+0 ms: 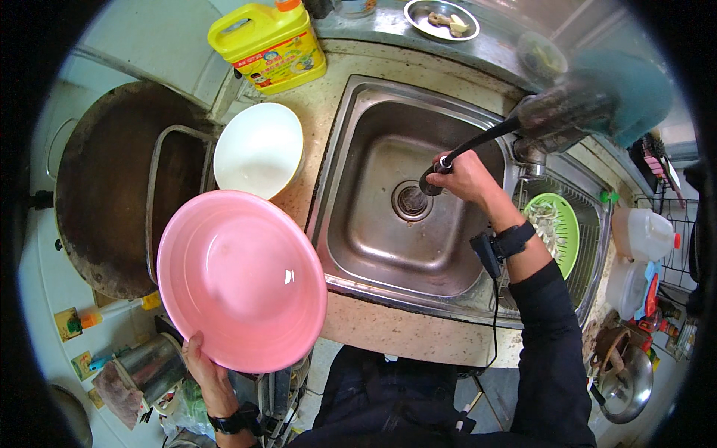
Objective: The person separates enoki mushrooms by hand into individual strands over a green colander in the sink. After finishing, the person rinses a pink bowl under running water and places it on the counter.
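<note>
My left hand (203, 361) grips the rim of a pink plastic basin (246, 280), which is tilted and shows no contents, left of the sink's front corner. Around the black head of a pull-out faucet (432, 182) my right hand (465, 178) is closed, above the drain (413, 200) of the steel sink (386, 246). Water seems to run from the head into the drain. Just behind the basin, a white bowl (259, 147) stands on the counter. A green colander (568, 235) with pale pieces of food sits in the smaller right-hand sink, partly behind my right forearm.
A yellow detergent jug (274, 56) stands behind the white bowl. At the left is a large dark wok (106, 196). A metal plate with food pieces (411, 17) rests on the back ledge. Plastic containers (638, 232) line the right side. A cable hangs from my right wrist device.
</note>
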Demonstrator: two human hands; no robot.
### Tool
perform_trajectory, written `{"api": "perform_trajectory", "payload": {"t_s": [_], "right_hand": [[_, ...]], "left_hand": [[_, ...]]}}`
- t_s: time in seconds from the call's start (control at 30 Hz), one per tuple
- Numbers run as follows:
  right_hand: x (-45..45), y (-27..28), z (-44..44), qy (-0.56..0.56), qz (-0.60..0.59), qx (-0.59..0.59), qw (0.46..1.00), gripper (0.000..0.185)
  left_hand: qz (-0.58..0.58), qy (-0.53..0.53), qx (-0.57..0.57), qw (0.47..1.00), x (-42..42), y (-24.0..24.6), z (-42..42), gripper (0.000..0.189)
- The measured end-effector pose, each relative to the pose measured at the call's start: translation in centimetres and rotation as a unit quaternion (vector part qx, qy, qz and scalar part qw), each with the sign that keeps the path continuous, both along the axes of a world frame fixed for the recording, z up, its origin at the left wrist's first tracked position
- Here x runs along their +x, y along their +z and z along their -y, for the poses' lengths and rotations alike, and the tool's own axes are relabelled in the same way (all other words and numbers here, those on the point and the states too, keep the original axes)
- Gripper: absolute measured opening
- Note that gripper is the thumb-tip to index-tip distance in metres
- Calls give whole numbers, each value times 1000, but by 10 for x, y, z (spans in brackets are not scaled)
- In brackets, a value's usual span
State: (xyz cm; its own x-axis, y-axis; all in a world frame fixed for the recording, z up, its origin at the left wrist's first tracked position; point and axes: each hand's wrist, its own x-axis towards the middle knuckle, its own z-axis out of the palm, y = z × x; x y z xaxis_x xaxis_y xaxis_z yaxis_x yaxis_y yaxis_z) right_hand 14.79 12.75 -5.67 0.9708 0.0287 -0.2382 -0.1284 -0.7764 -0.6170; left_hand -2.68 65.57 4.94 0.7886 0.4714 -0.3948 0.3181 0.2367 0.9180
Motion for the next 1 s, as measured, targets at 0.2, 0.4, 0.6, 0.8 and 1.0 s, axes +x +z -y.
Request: {"api": "perform_trajectory", "payload": {"t_s": [0.2,0.4,0.6,0.8,1.0], "right_hand": [[-10,9,0,-20,39,23,999,34],[-47,45,17,-104,28,4,994,50],[-46,75,53,-79,135,-125,980,48],[-81,81,33,39,149,-26,988,36],[-145,90,11,-61,93,72,991,23]], "left_hand": [[9,2,0,1000,-2,5,5,33],[28,17,-3,999,-3,13,13,27],[31,31,-1,999,-7,21,20,15],[82,-9,66,994,5,45,76,16],[477,-369,451,658,27,57,152,17]]}}
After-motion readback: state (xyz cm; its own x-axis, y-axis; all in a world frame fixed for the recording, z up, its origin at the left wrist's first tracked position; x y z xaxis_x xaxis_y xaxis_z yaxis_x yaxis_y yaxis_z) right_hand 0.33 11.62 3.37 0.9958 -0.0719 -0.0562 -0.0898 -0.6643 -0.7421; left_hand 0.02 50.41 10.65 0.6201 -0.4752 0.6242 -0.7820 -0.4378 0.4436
